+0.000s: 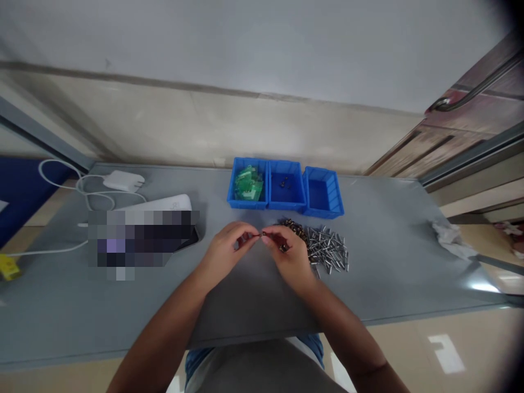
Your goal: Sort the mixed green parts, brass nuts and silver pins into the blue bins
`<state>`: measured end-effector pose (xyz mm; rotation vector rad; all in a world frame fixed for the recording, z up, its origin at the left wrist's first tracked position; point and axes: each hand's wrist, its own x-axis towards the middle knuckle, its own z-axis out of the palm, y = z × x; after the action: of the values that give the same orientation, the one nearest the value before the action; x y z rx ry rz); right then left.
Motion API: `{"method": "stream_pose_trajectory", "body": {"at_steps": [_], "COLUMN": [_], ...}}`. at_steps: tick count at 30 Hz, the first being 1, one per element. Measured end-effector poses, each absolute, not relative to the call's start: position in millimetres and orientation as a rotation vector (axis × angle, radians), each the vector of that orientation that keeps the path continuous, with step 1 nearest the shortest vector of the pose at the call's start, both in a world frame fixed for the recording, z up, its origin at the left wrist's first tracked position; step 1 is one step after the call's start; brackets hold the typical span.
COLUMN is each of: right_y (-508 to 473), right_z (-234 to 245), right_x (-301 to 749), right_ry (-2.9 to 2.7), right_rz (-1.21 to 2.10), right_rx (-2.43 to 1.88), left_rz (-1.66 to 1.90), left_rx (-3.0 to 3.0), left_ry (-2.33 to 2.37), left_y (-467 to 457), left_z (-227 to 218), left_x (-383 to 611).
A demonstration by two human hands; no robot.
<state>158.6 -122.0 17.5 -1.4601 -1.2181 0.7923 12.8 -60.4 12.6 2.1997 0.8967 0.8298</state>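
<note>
Grey table (241,316), three blue bins (285,206), left hand (225,251) and right hand (292,256) pinching together.
Bins beyond hands; silver pins (331,251) just right of right hand, brassy pieces (302,231) behind it; fingertips nearly closed on small metal part (262,234) between hands, neither nearer, long axis unclear, nothing visibly blocking.
</note>
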Motion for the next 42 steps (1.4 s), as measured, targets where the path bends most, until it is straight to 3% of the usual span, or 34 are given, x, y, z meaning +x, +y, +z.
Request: {"method": "stream_pose_trajectory", "body": {"at_steps": [3, 6, 8, 13, 17, 23, 30, 38, 42], "right_y": [-120, -121, -121, -103, -90, -107, -104, -107, -110], "right_z": [13, 18, 29, 63, 51, 15, 16, 2, 14], "right_x": [160, 160, 163, 184, 193, 171, 168, 177, 184], "right_ry": [-1.044, -0.953, -0.936, -0.999, -1.24, -1.718, -1.795, -1.506, -1.137], "right_rz": [1.151, 1.244, 1.073, 0.292, 0.068, 0.311, 0.296, 0.41, 0.947], "right_rx": [-1.365, -1.303, -1.326, -1.508, -1.784, -2.167, -2.21, -1.948, -1.558], "left_rz": [0.886, 0.91, 0.897, 0.855, 0.79, 0.696, 0.623, 0.534, 0.555], "left_rx": [2.228, 2.233, 2.222, 2.212, 2.218, 2.26, 2.258, 2.249, 2.188], "left_ry": [0.877, 0.868, 0.908, 0.929, 0.894, 0.904, 0.87, 0.867, 0.882], "left_y": [-62, -64, -63, -59, -56, -57, -57, -57, -61], "left_z": [17, 22, 25, 25, 17, 13, 11, 8, 9], "left_x": [12, 10, 9, 7, 7, 7, 8, 9, 11]}}
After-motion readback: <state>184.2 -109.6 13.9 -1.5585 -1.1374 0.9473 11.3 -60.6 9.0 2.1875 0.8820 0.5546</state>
